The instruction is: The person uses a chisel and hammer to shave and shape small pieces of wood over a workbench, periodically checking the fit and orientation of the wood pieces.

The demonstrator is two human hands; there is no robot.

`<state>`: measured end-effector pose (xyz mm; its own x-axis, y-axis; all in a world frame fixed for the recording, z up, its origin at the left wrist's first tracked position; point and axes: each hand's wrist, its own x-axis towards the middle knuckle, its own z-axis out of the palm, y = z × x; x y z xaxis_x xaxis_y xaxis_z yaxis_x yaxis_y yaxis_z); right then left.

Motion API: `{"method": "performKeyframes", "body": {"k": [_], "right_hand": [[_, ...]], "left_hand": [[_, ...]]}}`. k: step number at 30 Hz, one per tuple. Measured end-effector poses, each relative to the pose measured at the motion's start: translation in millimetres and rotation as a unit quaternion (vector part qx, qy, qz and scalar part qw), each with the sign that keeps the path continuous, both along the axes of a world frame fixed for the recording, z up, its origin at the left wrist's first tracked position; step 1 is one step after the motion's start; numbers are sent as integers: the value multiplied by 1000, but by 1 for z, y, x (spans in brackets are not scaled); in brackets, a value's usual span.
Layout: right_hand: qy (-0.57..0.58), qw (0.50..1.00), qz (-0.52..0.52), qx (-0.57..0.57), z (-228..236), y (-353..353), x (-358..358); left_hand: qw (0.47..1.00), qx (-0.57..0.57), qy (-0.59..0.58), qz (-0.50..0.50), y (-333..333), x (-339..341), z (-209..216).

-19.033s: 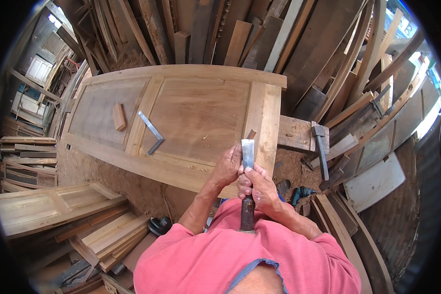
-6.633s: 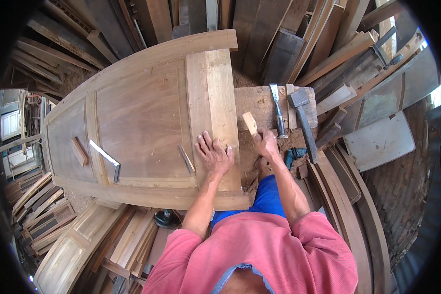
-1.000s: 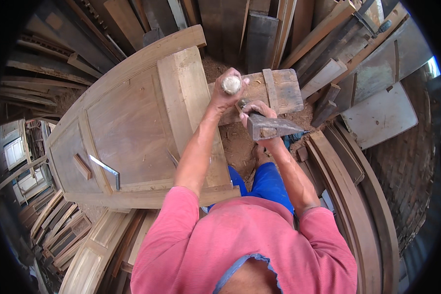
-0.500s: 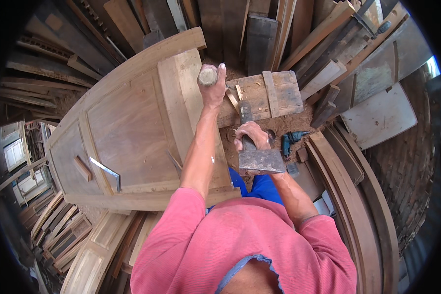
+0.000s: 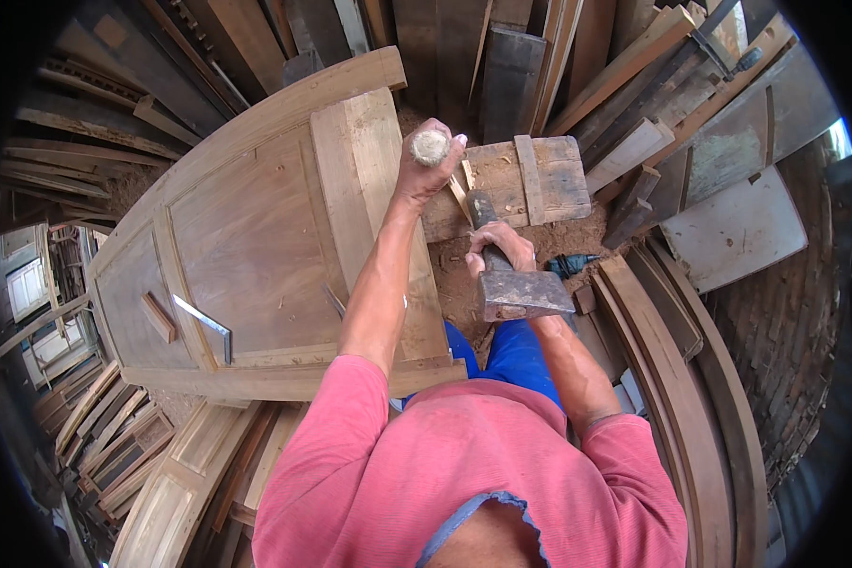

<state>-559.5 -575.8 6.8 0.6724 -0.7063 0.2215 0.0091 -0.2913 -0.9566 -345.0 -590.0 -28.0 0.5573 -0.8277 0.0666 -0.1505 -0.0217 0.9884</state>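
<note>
My left hand (image 5: 423,173) is wrapped round an upright chisel (image 5: 430,147). Only the worn, pale butt of its round wooden handle faces me; the blade is hidden below the fist. To the right and nearer my body, my right hand (image 5: 505,244) grips the dark handle of a mallet. The broad, block-like mallet head (image 5: 527,292) points back toward me, apart from the chisel. Left of my hands lies a large arched wooden panel (image 5: 256,227), with its thick end rail (image 5: 350,170) close to my left forearm.
Beyond my hands is a rough plank with a batten (image 5: 527,180), strewn with wood chips. A metal-bladed square (image 5: 204,327) and a small wood block (image 5: 159,317) lie on the panel. A power drill (image 5: 570,265) rests right of my hand. Boards lean behind; curved timbers (image 5: 672,379) stand right.
Both hands have shifted a little to the right with their tools. The mallet head has moved slightly away from my body and tilted, showing more of its end face.
</note>
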Motion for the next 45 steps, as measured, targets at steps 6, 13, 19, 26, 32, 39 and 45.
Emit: {"method": "performKeyframes", "body": {"k": [6,13,19,26,32,39,45], "right_hand": [[9,999,-29,39,14,-13,-1],[-11,952,-172,-254,120,-88,14],[-218,938,-236,-130,211,-98,34],[456,856,92,-227,77,-81,52],[425,901,30,-86,63,-96,53],[468,881,-72,12,-85,-93,14],[505,844,-17,-179,-77,-93,-6]], "left_hand": [[997,6,-54,-55,3,-8,0],[996,9,-71,-57,6,-17,7],[991,2,-100,-87,17,-13,0],[992,-90,-21,-82,28,-9,-46],[990,-5,-76,-115,25,-2,-22],[999,27,-25,-26,35,-35,41],[933,-45,-349,-75,47,-86,80]]}}
